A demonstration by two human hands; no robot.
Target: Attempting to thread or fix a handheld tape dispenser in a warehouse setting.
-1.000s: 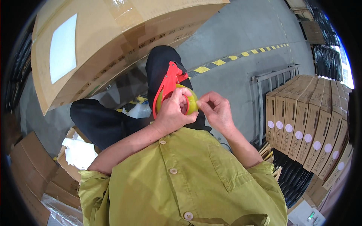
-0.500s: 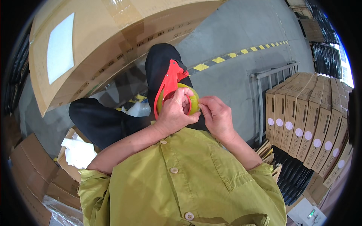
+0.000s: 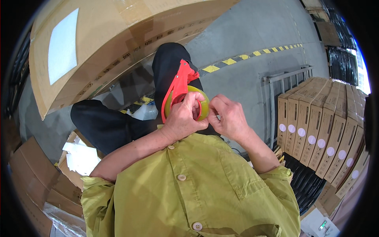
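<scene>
My left hand (image 3: 181, 118) grips a red tape dispenser (image 3: 179, 83) above my lap, its fingers hooked into the core of the yellowish tape roll (image 3: 193, 89). The dispenser's head points away from me, over my right knee. Just right of the roll, my right hand (image 3: 230, 118) is closed, thumb and fingertips pinched together near the roll's edge. Whatever lies between those fingertips is too small to make out.
A large cardboard box (image 3: 94, 75) with a white foam sheet (image 3: 64, 46) on it fills the upper left. At right, several flat cartons (image 3: 312, 122) stand in a row beside a metal rack (image 3: 272, 106). An opened box with white foam pieces (image 3: 81, 158) is at lower left.
My right hand has shifted slightly right and its fingers have curled in more tightly beside the roll. The left hand and dispenser are nearly unmoved.
</scene>
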